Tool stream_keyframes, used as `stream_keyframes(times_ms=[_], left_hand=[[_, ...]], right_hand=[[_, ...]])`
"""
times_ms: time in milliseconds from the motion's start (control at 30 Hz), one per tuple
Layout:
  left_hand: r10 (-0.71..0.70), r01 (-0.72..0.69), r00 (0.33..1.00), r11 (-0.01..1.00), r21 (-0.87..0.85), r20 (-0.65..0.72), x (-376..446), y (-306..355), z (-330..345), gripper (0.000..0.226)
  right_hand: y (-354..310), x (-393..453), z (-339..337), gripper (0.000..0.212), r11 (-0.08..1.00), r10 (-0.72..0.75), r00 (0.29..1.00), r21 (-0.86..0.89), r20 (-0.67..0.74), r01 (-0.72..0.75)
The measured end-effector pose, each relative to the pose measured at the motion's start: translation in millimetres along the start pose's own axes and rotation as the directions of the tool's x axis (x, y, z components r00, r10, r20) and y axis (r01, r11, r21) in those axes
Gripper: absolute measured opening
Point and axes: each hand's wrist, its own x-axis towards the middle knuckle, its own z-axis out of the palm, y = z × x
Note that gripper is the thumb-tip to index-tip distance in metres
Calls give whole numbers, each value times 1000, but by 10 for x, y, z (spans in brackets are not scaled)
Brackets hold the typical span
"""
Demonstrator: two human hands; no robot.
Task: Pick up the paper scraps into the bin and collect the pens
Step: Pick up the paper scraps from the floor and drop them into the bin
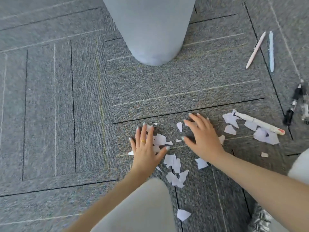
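On grey loop-pile carpet tiles [50, 97], ribbed in texture with thin black and pale stripes set at right angles; no brand, label or legible writing visible anywhere in the head view. Left hand [145, 146]: fingers straight and spread, palm flat down on a cluster of paper scraps [159, 139], pressing them, nothing gripped; gold ring on one finger, pale polished nails. Right hand [203, 136]: fingers spread and slightly arched, fingertips touching the carpet, palm down, nothing gripped; small scraps lie just beside and between its fingers. Scraps are thin white paper, torn, irregular with jagged edges. More loose scraps [175, 171] lie between the forearms, one single scrap [183, 214] nearer the person's knee, another group of larger scraps [265, 134] to the right. White pen [260, 123], cylindrical, with a red mark near one end, lies diagonally on top of that right group. Well apart, far right: pink pen [255, 50], slim and tapered, and light blue pen [271, 51] just beside it, their near ends diverging. Black and clear pens [296, 104] at the right edge, blurred, detail not resolvable. Bin [150, 30]: smooth pale grey-blue, rounded, tapering wall, standing on the carpet beyond the hands; its opening is out of frame. Person's knee in light fabric [142, 206] at the bottom centre.
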Motion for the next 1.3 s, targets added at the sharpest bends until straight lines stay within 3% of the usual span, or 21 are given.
stream_keyframes(times_ms=[133, 267, 333, 400, 467, 600, 700, 933, 967, 1033, 1133, 1233, 1300], left_hand=[[286, -298, 953, 941, 159, 95, 134, -9, 7, 89], [588, -617, 787, 750, 237, 190, 135, -122, 80, 86], [649, -686, 727, 681, 256, 224, 63, -134, 166, 96], [678, -713, 699, 639, 288, 227, -10, -78, 269, 106], [702, -728, 676, 590, 349, 225, -54, -15, 429, 108], [759, -728, 643, 564, 391, 101, 4, 99, 605, 92], [821, -734, 571, 519, 438, -17, 67, 163, 555, 71], [865, -800, 500, 439, 410, 49, 314, 296, 305, 24], [864, -818, 499, 442, 368, 72, 364, 296, 255, 20], [837, -839, 516, 452, 303, 182, 442, 329, 147, 34], [714, -778, 628, 583, 235, 309, 497, 406, 27, 34], [474, -474, 866, 879, -40, 161, 563, 541, -109, 12], [271, -220, 953, 925, -309, 133, 637, 554, -205, 21]], right_hand=[[-48, -150, 91, 52, 962, -261, 961, -54, 90, 266], [69, -339, 166, 49, 896, -396, 905, -147, 157, 418], [153, -393, 152, 53, 927, -328, 942, -164, 73, 336], [253, -378, 85, 56, 987, -137, 988, -94, -67, 130], [383, -333, 2, 60, 997, 54, 986, -43, -160, -62], [583, -271, -65, 68, 954, 294, 946, -16, -136, -299], [511, -291, -1, 73, 944, 327, 940, -14, -92, -330], [153, -694, 380, 68, 988, 149, 986, -22, -76, -151], [157, -750, 426, 68, 991, 130, 990, -32, -59, -132], [213, -808, 445, 68, 993, 93, 995, -70, -34, -95], [311, -824, 387, 66, 991, 34, 999, -125, -37, -39], [277, -877, 401, 54, 989, 24, 994, -140, -110, -40], [208, -912, 451, 36, 992, 28, 983, -118, -181, -50]])
